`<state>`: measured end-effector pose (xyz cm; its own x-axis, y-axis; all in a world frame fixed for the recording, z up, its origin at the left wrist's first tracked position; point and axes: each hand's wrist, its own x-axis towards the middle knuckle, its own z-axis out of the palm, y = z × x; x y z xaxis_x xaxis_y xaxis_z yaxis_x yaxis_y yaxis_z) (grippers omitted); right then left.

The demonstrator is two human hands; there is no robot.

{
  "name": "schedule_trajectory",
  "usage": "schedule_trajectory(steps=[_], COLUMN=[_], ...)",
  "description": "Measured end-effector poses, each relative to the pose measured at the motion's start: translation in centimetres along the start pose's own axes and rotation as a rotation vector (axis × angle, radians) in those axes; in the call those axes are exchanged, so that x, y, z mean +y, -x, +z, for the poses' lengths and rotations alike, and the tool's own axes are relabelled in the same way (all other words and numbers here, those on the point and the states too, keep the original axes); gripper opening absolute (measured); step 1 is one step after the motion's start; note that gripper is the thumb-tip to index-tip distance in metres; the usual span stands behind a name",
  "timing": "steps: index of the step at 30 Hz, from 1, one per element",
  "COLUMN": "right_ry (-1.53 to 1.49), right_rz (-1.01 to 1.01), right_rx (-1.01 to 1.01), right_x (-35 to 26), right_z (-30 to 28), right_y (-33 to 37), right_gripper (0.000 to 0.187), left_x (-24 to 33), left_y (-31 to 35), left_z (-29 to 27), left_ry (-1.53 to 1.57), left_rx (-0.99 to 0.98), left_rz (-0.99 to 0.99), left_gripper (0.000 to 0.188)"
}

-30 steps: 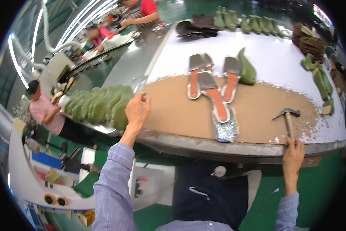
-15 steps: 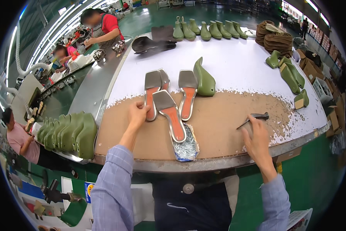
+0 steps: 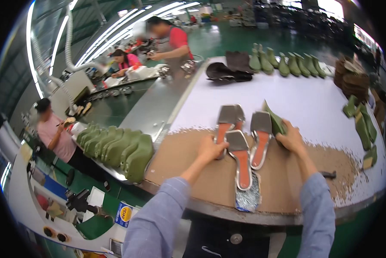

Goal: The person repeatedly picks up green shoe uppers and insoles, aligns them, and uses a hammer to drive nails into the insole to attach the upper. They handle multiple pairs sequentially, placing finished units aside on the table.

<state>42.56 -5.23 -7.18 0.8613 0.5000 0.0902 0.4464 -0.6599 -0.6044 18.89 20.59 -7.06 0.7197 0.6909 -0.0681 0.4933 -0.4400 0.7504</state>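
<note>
near edge: brown pad [image 3: 193,167] bare | centre: three soles [image 3: 243,142] block | far: white tabletop [image 3: 313,101] open

3 flat sandal soles lie side by side on the table [image 3: 313,103], near the middle of its brown, worn front strip; each has an orange insole, a grey square toe end and a silvery rim; the left sole [image 3: 225,124] and the right sole [image 3: 260,138] point toward the far edge; the middle sole [image 3: 241,158] lies closer to the front edge; a green shoe last [image 3: 273,121] stands tilted just beside the right sole.
</note>
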Motion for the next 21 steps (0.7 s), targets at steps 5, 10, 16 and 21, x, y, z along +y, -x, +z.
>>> schedule_trajectory(steps=[5, 10, 16, 21], right_ry=[0.471, 0.309, -0.187, -0.843], right_rz=[-0.323, -0.355, -0.239, 0.092], right_rx=[0.188, 0.259, 0.094, 0.005], right_x=[-2.1, -1.1, 0.4, 1.2], right_z=[-2.8, -6.3, -5.1, -4.9], right_y=[8.7, 15.3, 12.4, 14.6], right_gripper=[0.082, 0.082, 0.053, 0.047], left_x=[-2.3, -0.1, 0.2, -1.5], left_y=[-0.2, 1.0, 7.6, 14.6], left_z=[2.1, -1.5, -3.8, -6.3], left_ry=[-0.025, 0.544, 1.301, 1.308], left_rx=[0.502, 0.055, -0.007, -0.047], left_rz=[0.380, 0.122, 0.355, 0.060], left_gripper=[0.041, 0.048, 0.052, 0.057])
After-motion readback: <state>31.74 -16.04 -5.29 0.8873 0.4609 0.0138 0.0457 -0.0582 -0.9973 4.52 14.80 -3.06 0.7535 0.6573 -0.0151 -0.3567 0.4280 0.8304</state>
